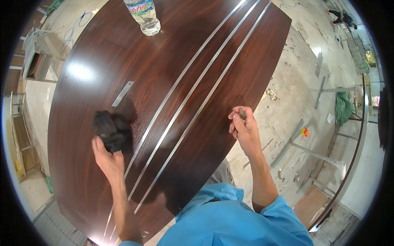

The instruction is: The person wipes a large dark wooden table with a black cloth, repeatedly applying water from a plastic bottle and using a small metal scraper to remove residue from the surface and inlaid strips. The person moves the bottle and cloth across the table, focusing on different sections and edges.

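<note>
Beyond the curled left grip (107,160) bulges the black cloth (109,128) it clasps; the right grip (247,133) pinches a grey piece (243,113).

Workshop: littered floor (296,92), metal bars (287,142)

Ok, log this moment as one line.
left hand: holds black bundle | right hand: pinches small object, kind unclear | dark wood-grain panel: carries bottle, short metal strip
</note>
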A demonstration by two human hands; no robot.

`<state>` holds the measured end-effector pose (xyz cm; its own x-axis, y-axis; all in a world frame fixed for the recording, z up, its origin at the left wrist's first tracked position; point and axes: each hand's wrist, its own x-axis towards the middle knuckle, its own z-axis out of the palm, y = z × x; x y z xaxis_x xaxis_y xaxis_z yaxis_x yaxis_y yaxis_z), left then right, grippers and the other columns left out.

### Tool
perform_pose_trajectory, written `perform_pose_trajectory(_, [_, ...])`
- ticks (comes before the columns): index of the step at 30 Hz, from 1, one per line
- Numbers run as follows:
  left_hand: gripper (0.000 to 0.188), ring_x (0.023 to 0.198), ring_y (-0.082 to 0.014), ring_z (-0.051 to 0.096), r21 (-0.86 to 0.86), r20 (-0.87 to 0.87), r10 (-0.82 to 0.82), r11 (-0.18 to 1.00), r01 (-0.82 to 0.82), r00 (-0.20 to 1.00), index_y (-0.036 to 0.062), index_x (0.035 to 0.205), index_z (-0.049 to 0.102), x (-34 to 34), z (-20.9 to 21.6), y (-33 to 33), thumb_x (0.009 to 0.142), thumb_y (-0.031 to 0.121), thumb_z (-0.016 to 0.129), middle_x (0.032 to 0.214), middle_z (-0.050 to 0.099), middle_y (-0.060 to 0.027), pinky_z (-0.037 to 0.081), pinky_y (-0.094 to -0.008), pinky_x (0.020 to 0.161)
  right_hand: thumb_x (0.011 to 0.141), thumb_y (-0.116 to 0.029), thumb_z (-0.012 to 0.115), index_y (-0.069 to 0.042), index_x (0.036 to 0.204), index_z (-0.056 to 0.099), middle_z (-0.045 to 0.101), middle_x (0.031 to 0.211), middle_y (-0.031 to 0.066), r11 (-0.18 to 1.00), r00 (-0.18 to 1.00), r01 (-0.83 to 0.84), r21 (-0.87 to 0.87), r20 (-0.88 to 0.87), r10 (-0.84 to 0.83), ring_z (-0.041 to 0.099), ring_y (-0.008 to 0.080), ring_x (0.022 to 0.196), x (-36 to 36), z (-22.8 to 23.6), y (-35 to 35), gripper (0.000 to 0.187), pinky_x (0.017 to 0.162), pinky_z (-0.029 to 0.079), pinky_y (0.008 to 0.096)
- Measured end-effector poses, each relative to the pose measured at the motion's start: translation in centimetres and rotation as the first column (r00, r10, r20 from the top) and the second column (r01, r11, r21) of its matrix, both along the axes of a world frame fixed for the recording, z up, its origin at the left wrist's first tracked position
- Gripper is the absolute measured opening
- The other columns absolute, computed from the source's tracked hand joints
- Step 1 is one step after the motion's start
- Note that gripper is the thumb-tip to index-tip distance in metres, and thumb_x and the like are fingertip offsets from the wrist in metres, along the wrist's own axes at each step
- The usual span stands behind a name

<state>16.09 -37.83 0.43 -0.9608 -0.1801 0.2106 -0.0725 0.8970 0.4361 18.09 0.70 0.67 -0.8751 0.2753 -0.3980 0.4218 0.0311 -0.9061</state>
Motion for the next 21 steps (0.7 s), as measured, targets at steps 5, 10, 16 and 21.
perform_pose_trajectory(5, [0.086, 0.152, -0.0448, 0.035, -0.214, -0.011, -0.288, 0.936, 0.279, 0.958, -0.0013, 0.152, 0.047, -6.9, -6.3, -0.1, 0.077, 0.026, 0.079, 0.165, 0.038, -0.0255, 0.030, -0.0586, 0.121, 0.109, -0.014, 0.056, 0.000, 0.111, 0.066, 0.067, 0.080, 0.0080, 0.958, 0.990, -0.090, 0.272, 0.132, 0.055, 0.066, 0.0164, 0.071, -0.4, -1.6, -2.2, 0.018, 0.067, 0.052, 0.0309])
perform_pose_trajectory(10, [0.083, 0.154, -0.0370, 0.036, -0.323, -0.068, -0.360, 0.890, 0.321, 0.930, 0.0071, 0.155, 0.046, -12.8, -9.5, 1.8, 0.080, 0.024, 0.075, 0.165, 0.041, -0.0190, 0.026, -0.0583, 0.125, 0.101, -0.013, 0.067, -0.005, 0.106, 0.074, 0.069, 0.087, 0.0089, 0.679, 0.958, -0.071, 0.731, -0.138, 0.249, 0.069, 0.0286, 0.078, -2.6, -3.6, -2.8, 0.012, 0.073, 0.056, 0.0400])
perform_pose_trajectory(16, [0.078, 0.152, -0.0365, 0.039, -0.323, -0.038, -0.370, 0.884, 0.339, 0.928, 0.0076, 0.155, 0.046, -13.8, -9.6, 1.6, 0.083, 0.022, 0.074, 0.163, 0.043, -0.0166, 0.026, -0.0571, 0.126, 0.093, -0.014, 0.076, -0.009, 0.104, 0.077, 0.070, 0.094, 0.0055, 0.329, 0.926, 0.130, 0.935, -0.233, 0.296, 0.068, 0.0257, 0.087, -4.8, -5.8, -2.2, 0.012, 0.074, 0.057, 0.0396])
perform_pose_trajectory(21, [0.075, 0.151, -0.0368, 0.040, -0.314, -0.042, -0.367, 0.888, 0.336, 0.929, 0.0072, 0.154, 0.048, -13.6, -9.5, 1.7, 0.085, 0.023, 0.073, 0.163, 0.044, -0.0167, 0.026, -0.0567, 0.126, 0.091, -0.013, 0.077, -0.010, 0.100, 0.078, 0.069, 0.092, 0.0045, 0.383, 0.921, 0.144, 0.912, -0.265, 0.286, 0.068, 0.0240, 0.083, -5.7, -6.8, -2.5, 0.009, 0.072, 0.058, 0.0375])
